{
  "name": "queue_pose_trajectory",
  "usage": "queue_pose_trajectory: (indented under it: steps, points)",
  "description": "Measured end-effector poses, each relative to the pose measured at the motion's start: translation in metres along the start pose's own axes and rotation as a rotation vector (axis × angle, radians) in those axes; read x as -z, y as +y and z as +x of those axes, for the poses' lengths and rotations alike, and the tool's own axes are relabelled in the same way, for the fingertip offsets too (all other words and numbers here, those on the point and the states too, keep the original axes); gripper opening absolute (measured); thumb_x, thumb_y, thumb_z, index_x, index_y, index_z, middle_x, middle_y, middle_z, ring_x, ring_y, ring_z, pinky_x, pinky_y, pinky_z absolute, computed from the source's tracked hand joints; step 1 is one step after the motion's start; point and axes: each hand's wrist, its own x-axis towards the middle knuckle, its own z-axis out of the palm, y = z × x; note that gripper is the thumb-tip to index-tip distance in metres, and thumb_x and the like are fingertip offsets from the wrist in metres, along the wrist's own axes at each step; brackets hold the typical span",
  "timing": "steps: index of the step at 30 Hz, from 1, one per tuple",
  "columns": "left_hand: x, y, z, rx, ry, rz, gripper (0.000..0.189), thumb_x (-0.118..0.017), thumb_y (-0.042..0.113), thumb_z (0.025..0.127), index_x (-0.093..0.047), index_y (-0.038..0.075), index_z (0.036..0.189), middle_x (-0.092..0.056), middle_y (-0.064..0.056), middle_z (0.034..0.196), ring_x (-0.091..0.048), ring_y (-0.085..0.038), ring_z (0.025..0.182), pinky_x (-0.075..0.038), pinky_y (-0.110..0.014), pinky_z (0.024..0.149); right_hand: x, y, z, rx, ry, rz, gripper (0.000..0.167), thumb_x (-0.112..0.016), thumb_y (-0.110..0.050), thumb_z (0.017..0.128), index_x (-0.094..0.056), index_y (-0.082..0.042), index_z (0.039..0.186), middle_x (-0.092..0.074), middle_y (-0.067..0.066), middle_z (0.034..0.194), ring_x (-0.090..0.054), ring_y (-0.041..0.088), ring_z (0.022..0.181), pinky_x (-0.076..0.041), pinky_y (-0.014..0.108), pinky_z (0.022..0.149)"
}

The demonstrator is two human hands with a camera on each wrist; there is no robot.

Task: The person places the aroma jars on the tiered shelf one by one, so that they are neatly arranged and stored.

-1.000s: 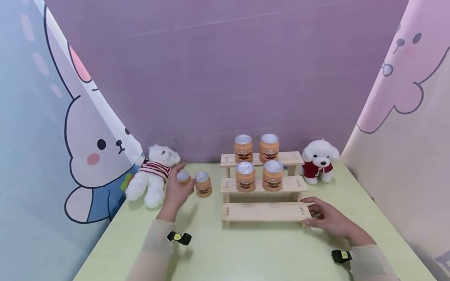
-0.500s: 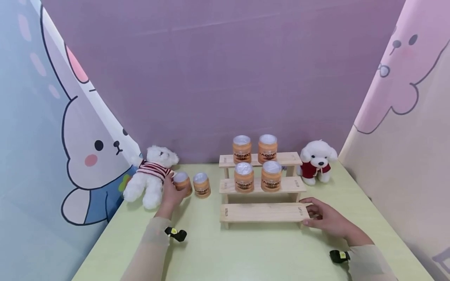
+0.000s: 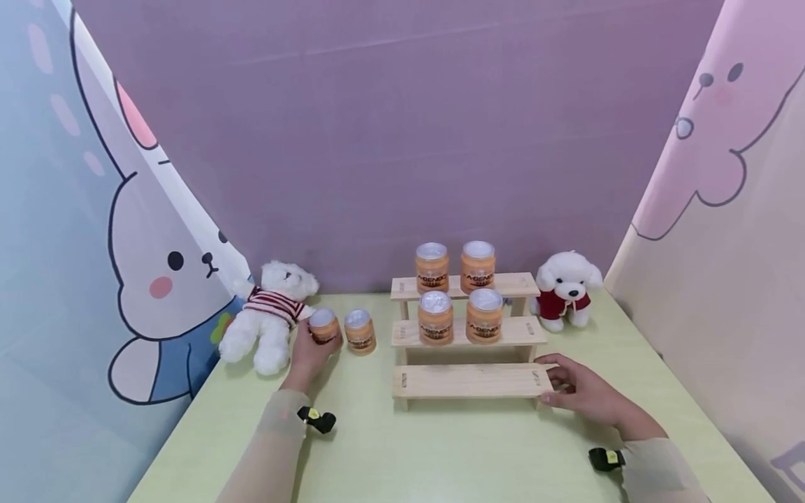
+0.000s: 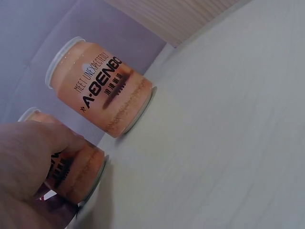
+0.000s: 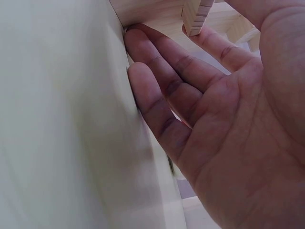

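Note:
In the head view, my left hand (image 3: 312, 355) grips an orange can (image 3: 323, 324) with a silvery top, standing on the table beside a plush bear. The left wrist view shows the fingers wrapped round this can (image 4: 78, 174), its base at the tabletop. Just right of it a second such can (image 3: 360, 332) stands upright, apart from the hand. My right hand (image 3: 588, 391) holds the right end of the lowest step of a three-tier wooden stand (image 3: 472, 381), thumb at the front and forefinger behind. Its other fingers (image 5: 145, 83) lie loosely bent near the tabletop.
Two orange cans (image 3: 432, 269) stand on the top tier and two more cans (image 3: 436, 319) on the middle one. A white plush bear (image 3: 270, 314) in a striped top lies at left. A plush dog (image 3: 569, 290) sits behind the stand's right end. Fabric walls (image 3: 402, 140) enclose the table.
My left hand has come down and left from above the left can and closed round its side. My right hand has stayed at the stand's end.

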Motion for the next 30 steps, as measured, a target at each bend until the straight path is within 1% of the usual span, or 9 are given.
queue_pose_trajectory:
  steps: [5, 7, 9, 15, 17, 18, 21, 24, 30]
  points:
    - [-0.001, -0.003, -0.002, 0.007, 0.026, -0.036, 0.079, -0.084, 0.009, 0.087, -0.035, -0.001, 0.148, -0.049, -0.029, 0.146, -0.049, -0.042, 0.136, -0.038, -0.053, 0.117, 0.0, -0.001, 0.0, -0.01, 0.003, -0.001, 0.065, -0.08, -0.017, 0.094, -0.046, -0.003, 0.148, -0.072, 0.016, 0.119, -0.07, 0.023, 0.099, -0.058, 0.031, 0.078]
    - [-0.001, -0.003, -0.004, 0.006, 0.036, -0.063, 0.079, -0.084, 0.006, 0.086, -0.035, -0.002, 0.148, -0.049, -0.029, 0.145, -0.05, -0.043, 0.135, -0.039, -0.053, 0.116, 0.0, 0.0, 0.0, -0.014, 0.002, 0.003, 0.065, -0.08, -0.017, 0.094, -0.046, -0.003, 0.148, -0.072, 0.016, 0.119, -0.069, 0.023, 0.099, -0.058, 0.031, 0.078]
    - [-0.001, -0.003, -0.006, 0.005, 0.047, -0.07, 0.079, -0.084, 0.006, 0.086, -0.034, -0.002, 0.147, -0.048, -0.028, 0.144, -0.05, -0.042, 0.134, -0.039, -0.054, 0.116, 0.0, 0.0, 0.001, -0.012, -0.004, 0.004, 0.065, -0.08, -0.016, 0.094, -0.046, -0.002, 0.149, -0.071, 0.017, 0.12, -0.069, 0.024, 0.1, -0.058, 0.031, 0.078]
    - [0.006, -0.002, -0.011, -0.001, 0.111, 0.009, 0.08, -0.088, 0.014, 0.084, -0.039, 0.0, 0.146, -0.053, -0.026, 0.139, -0.054, -0.041, 0.128, -0.042, -0.054, 0.112, -0.001, 0.001, 0.004, -0.008, 0.008, -0.022, 0.064, -0.081, -0.018, 0.094, -0.048, -0.005, 0.147, -0.072, 0.014, 0.118, -0.07, 0.023, 0.099, -0.058, 0.031, 0.077]
    - [0.008, -0.002, -0.013, 0.001, 0.127, 0.022, 0.079, -0.089, 0.016, 0.083, -0.041, 0.001, 0.144, -0.055, -0.025, 0.136, -0.055, -0.04, 0.125, -0.044, -0.053, 0.109, -0.001, 0.001, 0.004, -0.013, 0.01, -0.025, 0.064, -0.081, -0.018, 0.094, -0.048, -0.005, 0.147, -0.073, 0.013, 0.117, -0.07, 0.022, 0.099, -0.058, 0.031, 0.078]
    - [0.009, -0.002, -0.013, 0.003, 0.126, 0.013, 0.079, -0.089, 0.016, 0.083, -0.041, 0.001, 0.144, -0.055, -0.025, 0.136, -0.055, -0.04, 0.124, -0.045, -0.053, 0.108, -0.001, 0.001, 0.004, -0.013, 0.008, -0.021, 0.064, -0.081, -0.018, 0.094, -0.047, -0.004, 0.147, -0.073, 0.014, 0.117, -0.07, 0.023, 0.098, -0.058, 0.031, 0.077]
    - [0.01, 0.002, -0.017, -0.009, 0.127, 0.007, 0.079, -0.09, 0.017, 0.082, -0.042, 0.002, 0.143, -0.056, -0.025, 0.134, -0.055, -0.04, 0.123, -0.045, -0.054, 0.107, -0.001, -0.001, 0.002, -0.009, 0.0, -0.015, 0.065, -0.08, -0.016, 0.094, -0.046, -0.002, 0.148, -0.072, 0.016, 0.118, -0.07, 0.023, 0.097, -0.058, 0.031, 0.076]
    - [0.012, 0.009, -0.019, -0.034, 0.138, 0.006, 0.08, -0.091, 0.019, 0.081, -0.043, 0.003, 0.143, -0.057, -0.024, 0.133, -0.057, -0.04, 0.121, -0.046, -0.054, 0.106, 0.0, -0.001, 0.001, -0.011, 0.001, -0.01, 0.066, -0.08, -0.016, 0.094, -0.045, -0.003, 0.148, -0.072, 0.016, 0.118, -0.07, 0.023, 0.098, -0.058, 0.031, 0.076]
    - [0.019, 0.02, -0.024, -0.059, 0.159, 0.044, 0.078, -0.092, 0.024, 0.08, -0.046, 0.006, 0.14, -0.059, -0.02, 0.131, -0.062, -0.037, 0.114, -0.051, -0.05, 0.098, 0.0, 0.0, 0.001, -0.008, 0.003, -0.016, 0.065, -0.08, -0.017, 0.095, -0.046, -0.003, 0.148, -0.072, 0.015, 0.118, -0.07, 0.023, 0.099, -0.058, 0.031, 0.077]
